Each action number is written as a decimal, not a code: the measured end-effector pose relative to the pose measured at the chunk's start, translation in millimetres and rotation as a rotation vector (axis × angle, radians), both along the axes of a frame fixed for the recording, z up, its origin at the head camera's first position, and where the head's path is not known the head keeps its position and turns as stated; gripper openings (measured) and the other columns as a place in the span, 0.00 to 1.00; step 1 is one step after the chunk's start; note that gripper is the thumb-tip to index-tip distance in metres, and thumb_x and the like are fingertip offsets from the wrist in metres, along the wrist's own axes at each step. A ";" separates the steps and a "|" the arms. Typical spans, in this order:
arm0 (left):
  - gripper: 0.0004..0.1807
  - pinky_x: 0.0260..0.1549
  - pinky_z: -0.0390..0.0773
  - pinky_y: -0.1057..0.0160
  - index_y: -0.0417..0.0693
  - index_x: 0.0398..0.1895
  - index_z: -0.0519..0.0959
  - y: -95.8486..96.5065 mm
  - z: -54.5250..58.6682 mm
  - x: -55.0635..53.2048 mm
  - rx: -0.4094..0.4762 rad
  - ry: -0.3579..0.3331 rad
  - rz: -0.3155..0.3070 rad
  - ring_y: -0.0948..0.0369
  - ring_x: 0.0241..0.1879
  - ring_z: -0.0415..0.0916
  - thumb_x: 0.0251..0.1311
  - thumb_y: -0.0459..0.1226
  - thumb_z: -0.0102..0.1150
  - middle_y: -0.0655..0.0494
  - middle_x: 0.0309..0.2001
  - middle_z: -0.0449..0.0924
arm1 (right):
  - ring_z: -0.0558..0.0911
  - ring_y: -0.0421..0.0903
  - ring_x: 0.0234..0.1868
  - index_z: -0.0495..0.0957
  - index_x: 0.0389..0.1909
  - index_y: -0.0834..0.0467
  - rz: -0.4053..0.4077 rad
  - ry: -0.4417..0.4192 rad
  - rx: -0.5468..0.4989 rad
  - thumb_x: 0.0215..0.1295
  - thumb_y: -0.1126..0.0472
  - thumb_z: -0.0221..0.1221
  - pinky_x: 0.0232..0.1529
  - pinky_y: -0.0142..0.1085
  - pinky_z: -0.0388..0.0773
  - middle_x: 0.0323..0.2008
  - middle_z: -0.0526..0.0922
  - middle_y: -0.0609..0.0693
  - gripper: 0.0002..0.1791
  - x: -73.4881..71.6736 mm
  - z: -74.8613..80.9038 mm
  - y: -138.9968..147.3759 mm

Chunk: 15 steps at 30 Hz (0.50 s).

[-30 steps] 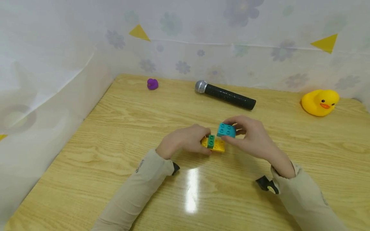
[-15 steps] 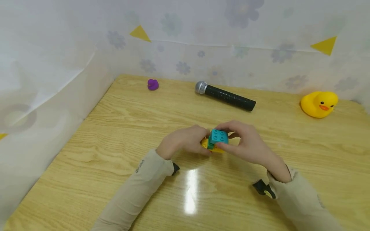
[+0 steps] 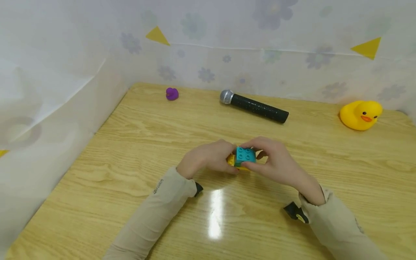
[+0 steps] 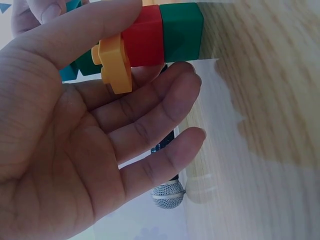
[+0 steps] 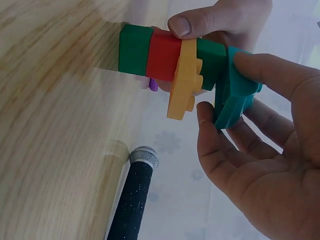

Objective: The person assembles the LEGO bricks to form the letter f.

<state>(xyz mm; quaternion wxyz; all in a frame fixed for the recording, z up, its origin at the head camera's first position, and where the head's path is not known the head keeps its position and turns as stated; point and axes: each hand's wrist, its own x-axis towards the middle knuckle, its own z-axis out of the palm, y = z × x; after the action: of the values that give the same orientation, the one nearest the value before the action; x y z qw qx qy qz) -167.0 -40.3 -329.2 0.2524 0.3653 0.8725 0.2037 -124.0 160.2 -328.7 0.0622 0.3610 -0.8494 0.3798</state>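
A stack of toy building bricks stands on the wooden table (image 3: 136,151). From the bottom it has a green block (image 5: 135,50), a red block (image 5: 161,57), a yellow plate (image 5: 181,92) and a narrower green block (image 5: 209,60). My left hand (image 3: 211,156) grips the stack, its thumb lying across the red block in the right wrist view. With thumb and fingers, my right hand (image 3: 277,162) pinches a turquoise brick (image 3: 245,155) at the top of the stack, against the upper green block. The turquoise brick covers most of the yellow plate in the head view.
Behind the hands lies a black microphone (image 3: 258,108) with a silver head. A small purple duck (image 3: 172,94) is at the back left, a large yellow duck (image 3: 359,115) at the back right. A flower-patterned sheet (image 3: 208,65) hangs behind the table.
My right hand has brought the turquoise brick left and down from beside the stack onto the upper green block, which it now hides from above. My left hand has kept its grip in place.
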 end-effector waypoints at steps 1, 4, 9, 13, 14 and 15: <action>0.17 0.35 0.72 0.69 0.46 0.44 0.75 0.2 0.1 -0.1 -0.001 0.002 0.000 0.64 0.33 0.71 0.58 0.45 0.65 0.59 0.35 0.77 | 0.80 0.43 0.35 0.81 0.46 0.59 0.000 0.006 -0.002 0.50 0.69 0.71 0.28 0.38 0.80 0.41 0.83 0.51 0.20 0.0 0.3 0.0; 0.17 0.35 0.72 0.69 0.46 0.44 0.75 0.7 0.8 0.3 -0.001 -0.001 -0.003 0.64 0.32 0.72 0.58 0.44 0.65 0.59 0.35 0.77 | 0.80 0.42 0.33 0.81 0.45 0.60 -0.001 0.028 -0.007 0.49 0.70 0.71 0.27 0.37 0.80 0.39 0.83 0.50 0.20 0.5 0.3 -0.4; 0.16 0.35 0.72 0.69 0.45 0.44 0.75 0.7 0.0 0.8 0.004 -0.012 -0.002 0.64 0.33 0.72 0.59 0.43 0.65 0.59 0.35 0.77 | 0.78 0.41 0.32 0.82 0.44 0.61 -0.012 0.064 -0.009 0.48 0.71 0.71 0.26 0.37 0.79 0.37 0.82 0.51 0.19 2.1 -0.8 -2.1; 0.16 0.34 0.72 0.69 0.46 0.44 0.75 0.3 -0.6 0.7 0.009 -0.012 0.001 0.64 0.32 0.71 0.59 0.43 0.65 0.59 0.34 0.77 | 0.77 0.41 0.31 0.81 0.43 0.62 -0.013 0.079 -0.009 0.47 0.71 0.71 0.25 0.36 0.78 0.36 0.81 0.51 0.19 2.2 -0.6 -2.7; 0.16 0.34 0.72 0.69 0.45 0.44 0.75 0.4 -0.3 0.6 0.011 -0.013 0.002 0.64 0.32 0.71 0.59 0.43 0.65 0.59 0.34 0.77 | 0.77 0.41 0.31 0.81 0.43 0.62 -0.013 0.079 -0.007 0.47 0.71 0.71 0.25 0.36 0.78 0.36 0.81 0.51 0.19 2.2 -0.2 -2.7; 0.16 0.34 0.72 0.69 0.45 0.45 0.75 0.4 -0.2 0.5 0.014 -0.014 0.002 0.64 0.32 0.71 0.59 0.43 0.65 0.58 0.34 0.77 | 0.77 0.41 0.31 0.81 0.43 0.62 -0.013 0.078 -0.003 0.48 0.71 0.71 0.25 0.36 0.78 0.36 0.81 0.51 0.18 2.4 0.4 -2.6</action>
<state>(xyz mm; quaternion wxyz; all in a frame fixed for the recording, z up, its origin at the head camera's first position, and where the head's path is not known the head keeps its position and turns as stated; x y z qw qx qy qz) -166.5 -39.9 -329.4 0.2557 0.3650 0.8695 0.2128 -121.6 157.6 -328.3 0.0985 0.3698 -0.8482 0.3662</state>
